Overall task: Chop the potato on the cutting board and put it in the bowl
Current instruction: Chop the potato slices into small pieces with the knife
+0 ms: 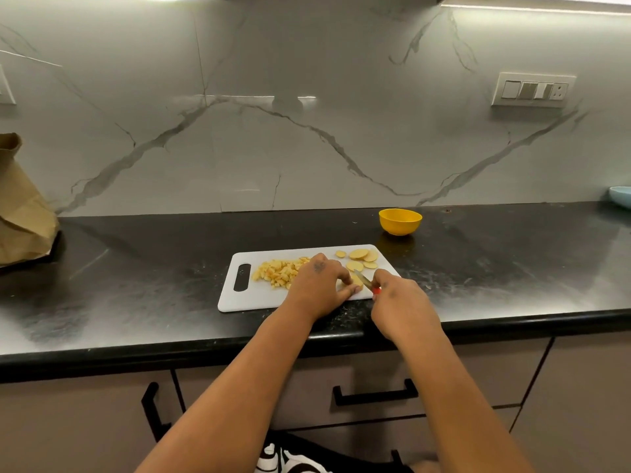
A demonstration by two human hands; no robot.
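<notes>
A white cutting board [232, 298] lies on the black counter. A heap of diced potato [277, 270] sits on its left half, and several round potato slices [359, 255] lie at its far right corner. My left hand [319, 288] holds down a potato piece [355, 287] near the board's front edge, fingers curled on it. My right hand [399, 302] grips a knife [364, 280] with a red handle, its blade resting on that piece. A yellow bowl [400, 221] stands behind the board to the right, apart from it.
A brown paper bag [20, 213] stands at the far left of the counter. A pale blue dish [620, 196] peeks in at the right edge. A marble wall with a switch panel [532, 90] rises behind. Drawers with black handles [375, 394] are below the counter edge.
</notes>
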